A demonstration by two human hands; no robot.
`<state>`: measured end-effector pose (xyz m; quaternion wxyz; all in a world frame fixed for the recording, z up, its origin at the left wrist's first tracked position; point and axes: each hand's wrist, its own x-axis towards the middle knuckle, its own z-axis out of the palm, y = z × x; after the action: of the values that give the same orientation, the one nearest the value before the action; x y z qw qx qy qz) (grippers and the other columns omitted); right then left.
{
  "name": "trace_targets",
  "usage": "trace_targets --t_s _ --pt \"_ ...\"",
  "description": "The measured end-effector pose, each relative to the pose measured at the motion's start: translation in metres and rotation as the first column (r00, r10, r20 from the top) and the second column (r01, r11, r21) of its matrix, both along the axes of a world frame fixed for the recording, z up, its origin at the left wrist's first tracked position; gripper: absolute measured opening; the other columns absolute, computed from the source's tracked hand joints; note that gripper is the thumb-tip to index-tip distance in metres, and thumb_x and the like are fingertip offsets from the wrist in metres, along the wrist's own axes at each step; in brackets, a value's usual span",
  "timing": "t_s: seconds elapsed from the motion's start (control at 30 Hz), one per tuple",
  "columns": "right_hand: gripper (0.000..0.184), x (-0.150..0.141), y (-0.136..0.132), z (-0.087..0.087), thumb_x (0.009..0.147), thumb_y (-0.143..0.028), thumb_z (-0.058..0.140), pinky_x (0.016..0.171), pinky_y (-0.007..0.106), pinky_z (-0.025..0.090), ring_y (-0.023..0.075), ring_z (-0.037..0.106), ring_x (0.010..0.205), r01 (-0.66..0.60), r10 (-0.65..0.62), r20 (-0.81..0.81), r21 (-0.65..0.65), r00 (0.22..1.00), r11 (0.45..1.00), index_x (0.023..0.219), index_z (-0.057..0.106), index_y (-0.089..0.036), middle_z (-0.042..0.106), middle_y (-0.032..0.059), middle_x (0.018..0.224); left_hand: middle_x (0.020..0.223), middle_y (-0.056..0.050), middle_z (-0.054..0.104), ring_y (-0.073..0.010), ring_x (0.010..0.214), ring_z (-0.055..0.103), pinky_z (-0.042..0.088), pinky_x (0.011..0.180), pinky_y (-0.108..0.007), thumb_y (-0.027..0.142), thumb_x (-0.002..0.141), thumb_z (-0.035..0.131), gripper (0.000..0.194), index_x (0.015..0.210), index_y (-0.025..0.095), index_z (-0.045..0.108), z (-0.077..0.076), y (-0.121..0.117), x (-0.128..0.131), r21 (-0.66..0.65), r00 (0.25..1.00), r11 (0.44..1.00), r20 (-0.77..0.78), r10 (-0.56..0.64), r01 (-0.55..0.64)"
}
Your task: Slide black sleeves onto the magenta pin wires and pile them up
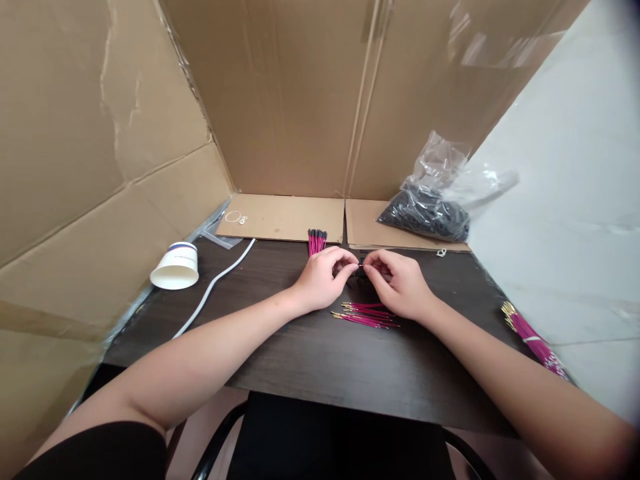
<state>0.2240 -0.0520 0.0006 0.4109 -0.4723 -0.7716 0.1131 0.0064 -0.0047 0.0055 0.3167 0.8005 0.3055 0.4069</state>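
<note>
My left hand [327, 277] and my right hand [397, 280] meet above the dark table, each closed in a pinch. A tiny dark and reddish bit shows between their fingertips. It looks like the end of a thin magenta wire at my right fingers; what my left fingers hold is hidden. Small black pieces [356, 279] lie on the table just beneath the fingertips. Closer to me, loose magenta wires [365, 320] with gold tips lie in two small groups. Behind my left hand is a bunch of magenta wires with black ends [317, 241].
A clear bag of black pieces [425, 213] rests on cardboard at the back right. A tied magenta wire bundle [534, 339] lies at the right edge. On the left are a tipped paper cup [175, 267] and a white cable [215, 283]. Cardboard walls [290, 100] enclose the back and left.
</note>
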Motion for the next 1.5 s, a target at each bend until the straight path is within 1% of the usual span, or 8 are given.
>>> trace_targets --t_s 0.4,0.57,0.7,0.83,0.97,1.17,1.37,1.5 --pt "0.011 -0.002 -0.002 0.002 0.106 -0.024 0.063 0.070 0.033 0.047 0.0159 0.058 0.073 -0.001 0.001 -0.016 -0.010 1.000 1.000 0.098 0.068 -0.019 0.066 0.0023 0.084 0.099 -0.005 0.074 -0.0120 0.082 0.062 0.053 0.081 -0.029 0.025 0.101 0.071 0.011 0.104 0.015 0.074 -0.001 -0.001 0.000 -0.007 1.000 1.000 -0.011 -0.001 0.001" --pt "0.013 -0.002 0.000 0.004 0.105 -0.028 0.066 0.074 0.035 0.046 0.0192 0.058 0.083 0.069 -0.066 -0.112 0.017 0.991 0.997 0.099 0.073 -0.020 0.063 0.0057 0.092 0.112 -0.006 0.075 -0.0118 0.082 0.061 0.054 0.081 -0.030 0.031 0.091 0.083 0.041 0.127 0.018 0.068 -0.004 0.000 0.001 -0.081 0.997 0.994 0.002 0.076 -0.076" --pt "0.017 -0.001 0.004 -0.002 0.105 -0.036 0.069 0.074 0.036 0.045 0.0187 0.055 0.078 0.077 -0.095 -0.240 -0.085 0.966 0.993 0.099 0.075 -0.021 0.060 0.0039 0.086 0.111 -0.006 0.075 -0.0117 0.081 0.061 0.054 0.081 -0.031 0.029 0.090 0.082 0.036 0.121 0.018 0.069 -0.006 0.000 0.002 -0.106 0.996 0.991 0.008 0.088 -0.087" --pt "0.026 -0.002 0.005 -0.008 0.104 -0.045 0.069 0.073 0.034 0.047 0.0180 0.058 0.077 0.014 -0.098 -0.357 -0.230 0.929 0.973 0.101 0.075 -0.019 0.068 0.0042 0.088 0.104 -0.005 0.076 -0.0121 0.080 0.060 0.053 0.080 -0.030 0.029 0.092 0.080 0.024 0.110 0.017 0.072 -0.003 -0.001 0.001 -0.065 0.997 0.995 -0.022 0.071 -0.072" --pt "0.031 -0.005 0.004 -0.005 0.103 -0.049 0.071 0.074 0.033 0.048 0.0179 0.060 0.078 -0.018 -0.091 -0.387 -0.268 0.917 0.963 0.101 0.075 -0.018 0.070 0.0045 0.088 0.096 -0.004 0.075 -0.0128 0.079 0.060 0.051 0.078 -0.031 0.031 0.094 0.077 0.018 0.104 0.016 0.075 0.001 -0.002 0.001 -0.054 0.996 0.997 -0.065 0.052 -0.056" --pt "0.040 -0.007 0.005 0.000 0.101 -0.056 0.073 0.073 0.031 0.049 0.0166 0.059 0.075 -0.116 -0.060 -0.482 -0.326 0.874 0.938 0.096 0.075 -0.016 0.070 0.0054 0.084 0.094 -0.003 0.078 -0.0115 0.075 0.060 0.050 0.075 -0.029 0.036 0.097 0.075 0.020 0.101 0.017 0.079 0.002 -0.004 0.002 -0.091 0.996 0.996 -0.086 0.003 -0.011" --pt "0.039 -0.006 0.005 0.002 0.099 -0.056 0.077 0.069 0.031 0.048 0.0143 0.054 0.069 -0.212 -0.029 -0.585 -0.338 0.810 0.917 0.103 0.077 -0.016 0.069 0.0048 0.082 0.092 -0.004 0.079 -0.0119 0.073 0.061 0.049 0.072 -0.030 0.038 0.099 0.073 0.023 0.100 0.017 0.082 0.001 -0.006 0.002 -0.114 0.996 0.993 -0.082 -0.036 0.026" --pt "0.040 -0.005 0.008 -0.001 0.096 -0.054 0.079 0.065 0.031 0.048 0.0139 0.053 0.066 -0.205 -0.054 -0.603 -0.353 0.796 0.913 0.108 0.078 -0.017 0.071 0.0060 0.086 0.088 -0.004 0.078 -0.0125 0.071 0.060 0.047 0.070 -0.029 0.037 0.103 0.069 0.024 0.097 0.017 0.082 0.002 -0.003 0.001 -0.093 0.997 0.996 -0.068 -0.025 0.019"
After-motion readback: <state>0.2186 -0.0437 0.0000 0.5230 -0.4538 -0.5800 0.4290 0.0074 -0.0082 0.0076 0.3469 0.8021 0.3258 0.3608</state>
